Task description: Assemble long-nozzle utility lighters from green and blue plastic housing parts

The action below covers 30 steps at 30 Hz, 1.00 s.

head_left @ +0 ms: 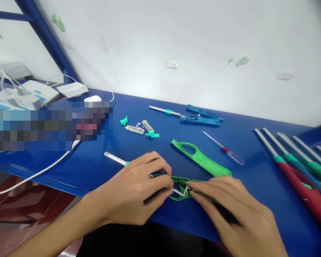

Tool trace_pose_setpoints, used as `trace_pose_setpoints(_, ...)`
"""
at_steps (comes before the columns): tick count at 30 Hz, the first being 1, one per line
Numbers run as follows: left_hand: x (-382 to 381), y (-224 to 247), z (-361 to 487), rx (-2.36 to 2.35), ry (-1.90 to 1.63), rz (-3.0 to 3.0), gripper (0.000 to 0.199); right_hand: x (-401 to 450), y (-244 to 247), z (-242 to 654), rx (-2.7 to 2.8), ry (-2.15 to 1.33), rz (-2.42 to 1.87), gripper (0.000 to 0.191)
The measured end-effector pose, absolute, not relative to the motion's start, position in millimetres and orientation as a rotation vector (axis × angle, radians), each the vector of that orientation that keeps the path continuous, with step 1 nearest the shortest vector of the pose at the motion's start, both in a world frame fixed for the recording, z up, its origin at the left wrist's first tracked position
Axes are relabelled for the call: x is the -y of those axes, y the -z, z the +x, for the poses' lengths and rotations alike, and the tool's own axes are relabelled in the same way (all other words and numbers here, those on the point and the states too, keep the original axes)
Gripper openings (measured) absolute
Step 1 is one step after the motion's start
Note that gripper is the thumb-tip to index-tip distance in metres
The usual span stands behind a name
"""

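An opened green lighter half (176,197) lies near the table's front edge, with white wires (180,193) looping inside its frame. My left hand (139,185) is closed over its left end, fingertips pinching at the wires. A metal tube (115,158) with a teal collar sticks out beyond that hand. My right hand (238,207) is closed at the other side, thumb and forefinger on a small black part (182,185) by the wires. Just behind lies the other green shell half (203,160), its end close to my right hand.
Behind are clear lighter tanks (135,129), teal pieces (152,134) and a blue opened lighter (203,120). A screwdriver (231,155) lies to the right, beside several assembled lighters (302,189). Power strips (34,93) and a white cable (50,167) are at the left.
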State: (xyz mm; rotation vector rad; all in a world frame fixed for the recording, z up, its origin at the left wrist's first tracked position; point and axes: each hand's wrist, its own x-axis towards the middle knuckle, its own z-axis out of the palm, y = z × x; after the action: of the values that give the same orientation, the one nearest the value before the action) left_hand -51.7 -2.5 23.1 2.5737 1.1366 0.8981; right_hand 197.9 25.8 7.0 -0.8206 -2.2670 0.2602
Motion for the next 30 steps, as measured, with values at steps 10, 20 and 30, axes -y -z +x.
trace_pose_setpoints(10,2.3,-21.6,-52.9,-1.123,-0.988,2.599,0.012,-25.5,-8.1,197.8,2.292,-0.257,-0.783,0.020)
trace_pose_setpoints(20,2.6,-20.9,-51.8,-1.154,-0.990,2.553,0.010,-23.9,-4.3,200.2,2.247,-0.206,-0.853,0.026)
trace_pose_setpoints(30,2.2,-20.6,-47.0,-1.221,-0.884,2.818,0.027,-20.3,-5.9,197.9,2.153,-0.257,-0.823,0.031)
